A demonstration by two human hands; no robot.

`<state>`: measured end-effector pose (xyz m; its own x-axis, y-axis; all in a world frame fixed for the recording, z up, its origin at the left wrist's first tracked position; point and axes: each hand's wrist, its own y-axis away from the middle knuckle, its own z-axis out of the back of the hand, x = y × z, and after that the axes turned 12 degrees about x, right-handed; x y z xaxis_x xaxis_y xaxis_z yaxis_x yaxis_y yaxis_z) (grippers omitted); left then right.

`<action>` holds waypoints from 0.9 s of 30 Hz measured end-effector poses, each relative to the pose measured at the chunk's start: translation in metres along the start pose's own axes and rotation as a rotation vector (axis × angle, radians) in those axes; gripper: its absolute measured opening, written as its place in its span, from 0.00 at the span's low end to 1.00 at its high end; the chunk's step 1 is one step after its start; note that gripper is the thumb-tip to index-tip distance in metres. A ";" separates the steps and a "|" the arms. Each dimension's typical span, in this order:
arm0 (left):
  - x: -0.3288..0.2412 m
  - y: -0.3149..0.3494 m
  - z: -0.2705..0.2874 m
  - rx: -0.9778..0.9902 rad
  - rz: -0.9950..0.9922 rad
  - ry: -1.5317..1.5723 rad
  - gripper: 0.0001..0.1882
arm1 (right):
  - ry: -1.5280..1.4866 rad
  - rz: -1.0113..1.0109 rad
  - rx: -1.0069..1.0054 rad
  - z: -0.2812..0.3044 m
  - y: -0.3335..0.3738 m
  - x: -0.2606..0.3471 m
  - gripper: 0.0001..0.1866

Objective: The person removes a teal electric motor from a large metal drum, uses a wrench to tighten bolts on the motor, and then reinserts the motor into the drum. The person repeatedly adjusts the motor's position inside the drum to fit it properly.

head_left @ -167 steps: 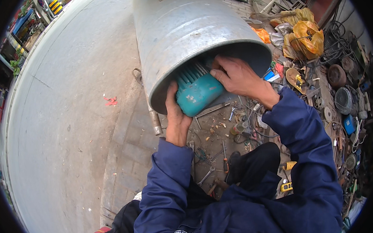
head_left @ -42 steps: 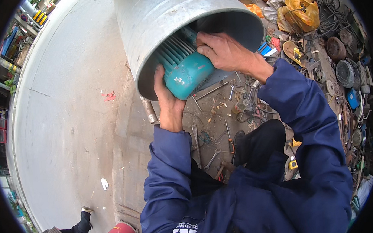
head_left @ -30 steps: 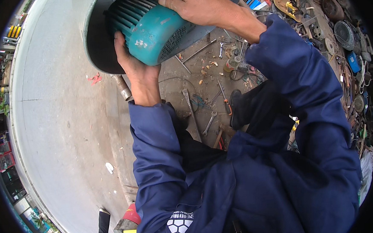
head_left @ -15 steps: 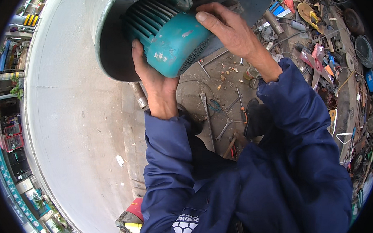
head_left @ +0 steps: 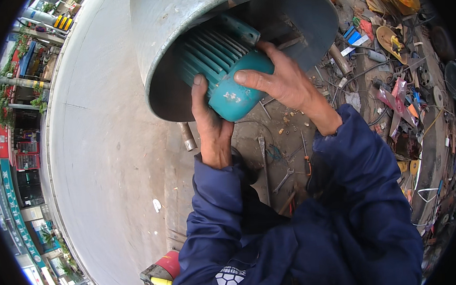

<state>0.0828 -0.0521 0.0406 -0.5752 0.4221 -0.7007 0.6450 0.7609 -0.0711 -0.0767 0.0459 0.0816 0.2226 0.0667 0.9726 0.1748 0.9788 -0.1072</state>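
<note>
A teal electric motor (head_left: 240, 92) with cooling fins sits partly inside the mouth of a large grey metal cylinder (head_left: 153, 68). My left hand (head_left: 212, 125) grips its lower left side, thumb up along the fins and fingers hidden underneath. On the right, my right hand (head_left: 286, 84) clasps the motor's rounded end cover, thumb on top and fingers round the far side near a mounting foot (head_left: 243, 29). The motor's far end lies in shadow inside the cylinder, so what it touches there cannot be seen.
Below the cylinder, a long metal bar (head_left: 264, 166), a wrench (head_left: 283, 181) and an orange-handled screwdriver (head_left: 307, 164) lie on the ground. A short pipe (head_left: 187, 137) is left of them. Scrap and loose parts (head_left: 400, 100) cover the right side. A red and yellow object (head_left: 165, 269) stands lower left.
The motor and both hands appear lower and slightly right, with more of the cylinder in view. The motor's end has tilted, and my right hand has shifted round its side. Both hands keep their hold.
</note>
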 end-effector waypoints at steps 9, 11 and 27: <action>-0.007 0.001 -0.020 -0.063 -0.083 -0.325 0.25 | -0.222 0.060 -0.134 0.001 -0.013 -0.009 0.65; -0.010 0.000 -0.022 -0.078 -0.064 -0.307 0.24 | -0.308 0.079 -0.132 0.003 -0.015 -0.007 0.62; -0.007 -0.004 -0.020 -0.010 0.030 -0.167 0.25 | -0.214 0.043 -0.288 -0.010 -0.012 -0.014 0.56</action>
<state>0.0743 -0.0480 0.0599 -0.4637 0.3575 -0.8107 0.6548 0.7546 -0.0417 -0.0720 0.0310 0.0674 0.0353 0.1757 0.9838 0.4393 0.8815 -0.1732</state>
